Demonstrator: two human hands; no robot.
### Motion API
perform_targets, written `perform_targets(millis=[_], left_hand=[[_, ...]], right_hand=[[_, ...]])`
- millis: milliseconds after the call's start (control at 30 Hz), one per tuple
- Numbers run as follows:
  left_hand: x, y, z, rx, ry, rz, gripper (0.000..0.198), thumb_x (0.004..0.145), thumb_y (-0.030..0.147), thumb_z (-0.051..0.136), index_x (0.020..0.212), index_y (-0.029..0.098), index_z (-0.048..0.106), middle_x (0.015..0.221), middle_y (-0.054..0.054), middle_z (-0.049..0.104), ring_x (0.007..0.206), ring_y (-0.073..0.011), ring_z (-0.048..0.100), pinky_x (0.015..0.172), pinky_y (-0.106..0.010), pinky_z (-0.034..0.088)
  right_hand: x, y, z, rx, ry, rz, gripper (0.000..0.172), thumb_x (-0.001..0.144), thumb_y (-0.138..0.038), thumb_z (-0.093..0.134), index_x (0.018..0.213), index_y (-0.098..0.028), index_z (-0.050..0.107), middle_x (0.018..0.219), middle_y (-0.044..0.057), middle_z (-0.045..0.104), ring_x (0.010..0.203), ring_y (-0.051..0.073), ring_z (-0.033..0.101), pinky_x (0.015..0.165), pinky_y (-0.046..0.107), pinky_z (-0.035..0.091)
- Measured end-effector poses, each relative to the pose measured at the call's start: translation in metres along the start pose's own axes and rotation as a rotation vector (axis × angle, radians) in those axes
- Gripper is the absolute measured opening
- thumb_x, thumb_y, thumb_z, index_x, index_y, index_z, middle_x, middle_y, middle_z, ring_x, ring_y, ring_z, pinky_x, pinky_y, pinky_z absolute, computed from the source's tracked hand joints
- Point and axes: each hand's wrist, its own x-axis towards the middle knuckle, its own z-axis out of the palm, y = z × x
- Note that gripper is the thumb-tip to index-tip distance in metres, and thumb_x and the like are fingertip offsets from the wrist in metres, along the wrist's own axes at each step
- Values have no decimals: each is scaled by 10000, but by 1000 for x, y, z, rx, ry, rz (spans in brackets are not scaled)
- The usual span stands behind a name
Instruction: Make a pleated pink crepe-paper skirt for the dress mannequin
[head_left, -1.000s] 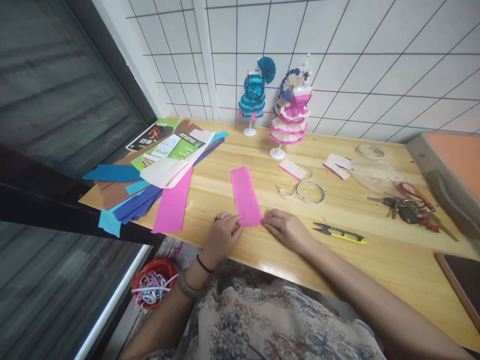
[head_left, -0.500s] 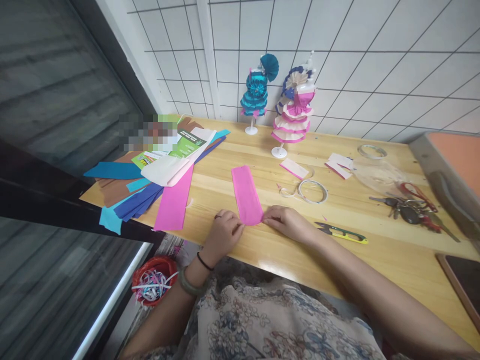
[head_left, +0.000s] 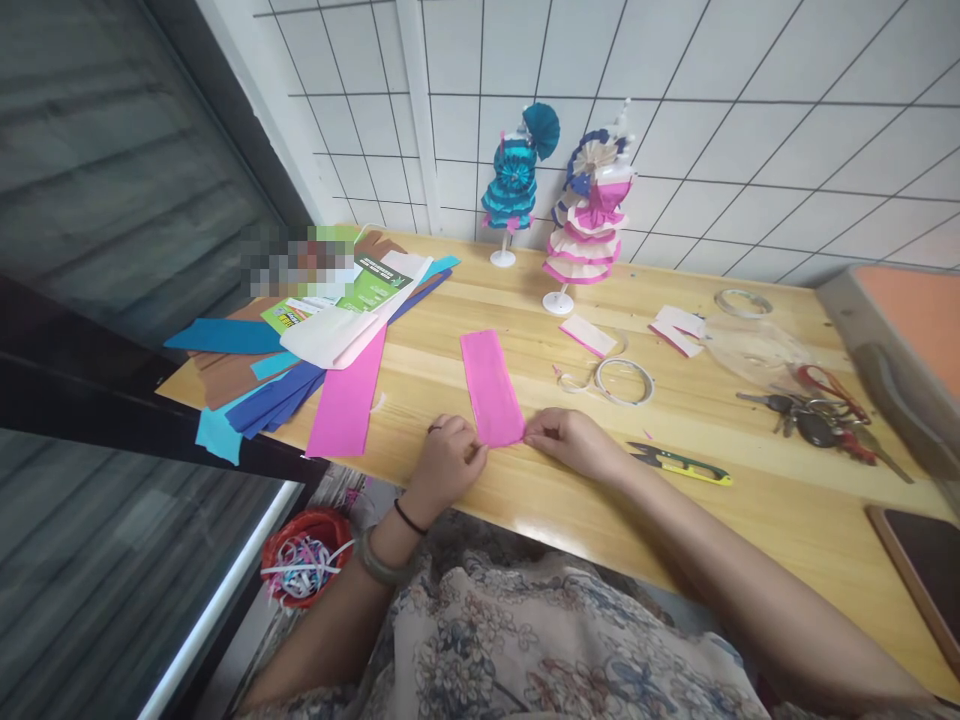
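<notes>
A pink paper strip (head_left: 491, 385) lies lengthwise on the wooden table (head_left: 750, 500), its near end towards me. My left hand (head_left: 444, 462) pinches the near left corner of that strip, fingers curled. The near right corner is pinched by my right hand (head_left: 574, 442), whose fingers are closed too. A second, larger pink sheet (head_left: 346, 400) lies to the left, beside a pile of blue and brown paper (head_left: 255, 385).
Two paper-dress dolls (head_left: 559, 205) stand at the back by the tiled wall. A roll of tape (head_left: 624, 382), small snips (head_left: 679, 462), paper scraps, a plastic bag and keys (head_left: 806, 418) lie to the right. A red bowl of paper scraps (head_left: 304, 560) sits below the table's edge.
Both hands stay on the strip's near end, the fingers drawing slightly closer to its corners. The view has shifted a little; nothing else has moved.
</notes>
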Motion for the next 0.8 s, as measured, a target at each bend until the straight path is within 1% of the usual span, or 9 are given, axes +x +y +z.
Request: perform_targets(millis=[267,400,533,667,800], left_hand=[[3,1,1,8,8,-19,134,733,140,561,624,191,503,715,-24,521,773,-176,504,750,-346,405],[4,1,2,23,4,-34,137,727,132,561,619,190,501,710,-24,515,768,-177,504,744,-345,405],[4,3,3,56,-3,-30,140,754,146,556,628,188,512,707,-29,513,773,-181,500,750,-346,403],[5,7,2,71,18,-35,179,784,252,589,629,185,531,712,-37,520,775,-190,494,759,-359,398],[6,12,2,87,17,-79,257,781,368,614,616,185,541,693,-41,520,772,-197,489,765,-370,395]], right_hand=[[5,-1,-2,-56,-42,-18,216,801,-268,477,683,-155,618,621,3,577,563,109,477,553,221,358],[5,-4,-2,-69,-40,-24,210,797,-253,464,672,-157,603,612,1,562,560,106,462,550,219,340],[4,-8,-3,-79,-41,-19,205,799,-254,463,670,-160,592,610,-3,552,548,102,448,541,218,326],[3,-10,-4,-85,-40,-10,207,800,-258,462,668,-161,588,615,-1,548,548,103,447,539,219,325],[3,-8,-3,-79,-37,-4,202,800,-251,460,689,-161,603,632,5,566,561,108,464,554,223,337]])
